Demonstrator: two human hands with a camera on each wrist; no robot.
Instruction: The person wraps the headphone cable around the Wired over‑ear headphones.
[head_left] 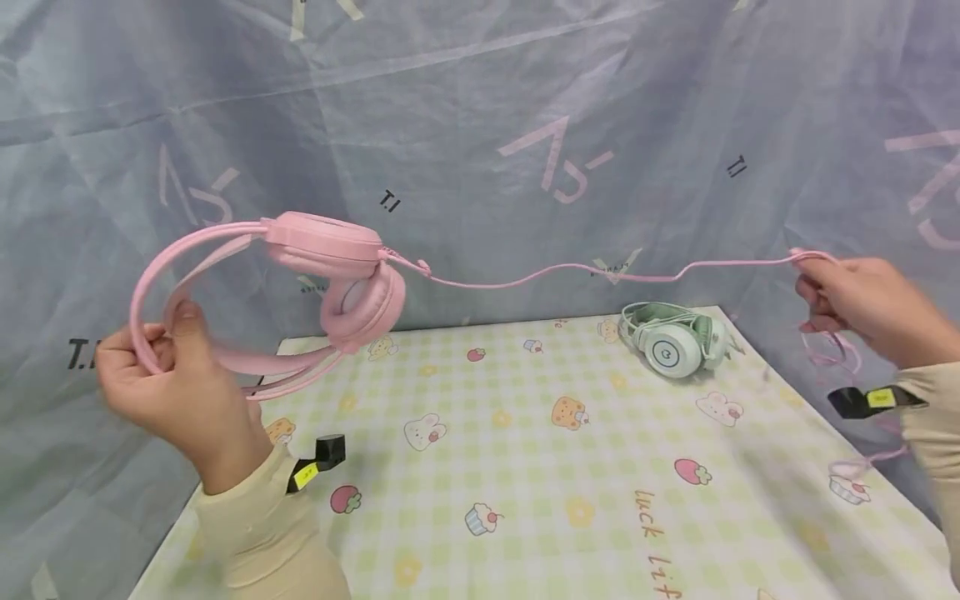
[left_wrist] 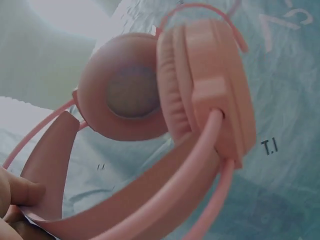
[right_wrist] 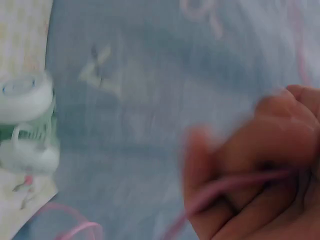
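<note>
Pink over-ear headphones (head_left: 324,243) are held up in the air by my left hand (head_left: 180,392), which grips the headband and its inner strap. In the left wrist view, both ear cups (left_wrist: 210,75) point away from the fingers, and the thumb (left_wrist: 25,192) presses on the strap. From the cups a thin pink cable (head_left: 577,266) runs across to the right, slightly wavy. My right hand (head_left: 873,304) pinches that cable, with more of it hanging in loose loops below. The right wrist view shows the cable passing through the curled fingers (right_wrist: 270,140), partly blurred.
Pale green headphones (head_left: 672,348) lie at the table's far right corner. A checked cloth with cartoon prints covers the table (head_left: 517,467). Behind it hangs a grey-blue fabric curtain (head_left: 450,150). Loose cable loops dangle by the table's right edge.
</note>
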